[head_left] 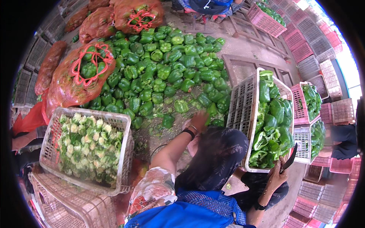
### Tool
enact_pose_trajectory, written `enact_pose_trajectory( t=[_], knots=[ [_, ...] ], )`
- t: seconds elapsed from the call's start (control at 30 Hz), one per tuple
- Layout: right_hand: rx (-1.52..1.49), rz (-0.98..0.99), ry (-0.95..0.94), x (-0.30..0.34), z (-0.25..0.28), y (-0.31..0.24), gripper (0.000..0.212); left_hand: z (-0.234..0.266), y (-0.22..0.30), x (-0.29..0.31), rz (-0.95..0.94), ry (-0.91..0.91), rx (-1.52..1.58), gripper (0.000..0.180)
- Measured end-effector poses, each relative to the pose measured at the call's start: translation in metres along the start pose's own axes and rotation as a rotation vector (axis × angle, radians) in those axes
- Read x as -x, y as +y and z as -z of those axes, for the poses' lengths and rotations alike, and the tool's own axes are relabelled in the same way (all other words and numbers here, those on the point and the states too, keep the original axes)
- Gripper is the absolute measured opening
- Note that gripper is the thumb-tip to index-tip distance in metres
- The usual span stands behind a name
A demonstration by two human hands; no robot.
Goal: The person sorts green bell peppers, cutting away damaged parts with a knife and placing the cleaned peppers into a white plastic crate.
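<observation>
My left hand (199, 121) reaches out over the near edge of a big heap of green bell peppers (163, 72) on the floor. Its fingers are smeared by motion and overlap a bit of green, so I cannot make out whether they grip a pepper. In my right hand (278, 174) is a knife (291, 159) with a dark curved blade pointing up and away. That hand is by the near right corner of a white crate (249, 167) filled with cut green peppers (272, 119).
At the left, a crate (127, 148) holds pale green pepper cores (91, 144). Red mesh sacks (81, 76) of peppers lie behind it. Filled crates (308, 100) and stacked crates (304, 53) line the right. Wooden pallets (258, 68) and another person (211, 5) are at the far side.
</observation>
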State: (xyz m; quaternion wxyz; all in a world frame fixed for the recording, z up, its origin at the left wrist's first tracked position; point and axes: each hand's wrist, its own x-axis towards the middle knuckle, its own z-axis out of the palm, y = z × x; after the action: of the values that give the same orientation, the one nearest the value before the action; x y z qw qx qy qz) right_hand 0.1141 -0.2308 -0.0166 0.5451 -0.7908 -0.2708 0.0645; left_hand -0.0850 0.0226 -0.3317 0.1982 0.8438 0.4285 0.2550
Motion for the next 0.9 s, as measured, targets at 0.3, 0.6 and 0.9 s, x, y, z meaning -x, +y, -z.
enact_pose_trajectory(
  t=[0.3, 0.6, 0.9],
  knots=[
    [0.033, -0.026, 0.025, 0.004, 0.011, 0.016, 0.024, -0.037, 0.002, -0.019, 0.034, -0.474, -0.237, 0.048],
    [0.015, -0.040, 0.075, 0.001, 0.009, 0.016, 0.022, 0.016, -0.109, -0.031, 0.848, 0.263, -0.280, 0.053],
    [-0.086, -0.037, -0.017, -0.002, -0.004, 0.024, 0.022, 0.013, -0.144, -0.012, 0.993, 0.351, 0.354, 0.040]
  ],
)
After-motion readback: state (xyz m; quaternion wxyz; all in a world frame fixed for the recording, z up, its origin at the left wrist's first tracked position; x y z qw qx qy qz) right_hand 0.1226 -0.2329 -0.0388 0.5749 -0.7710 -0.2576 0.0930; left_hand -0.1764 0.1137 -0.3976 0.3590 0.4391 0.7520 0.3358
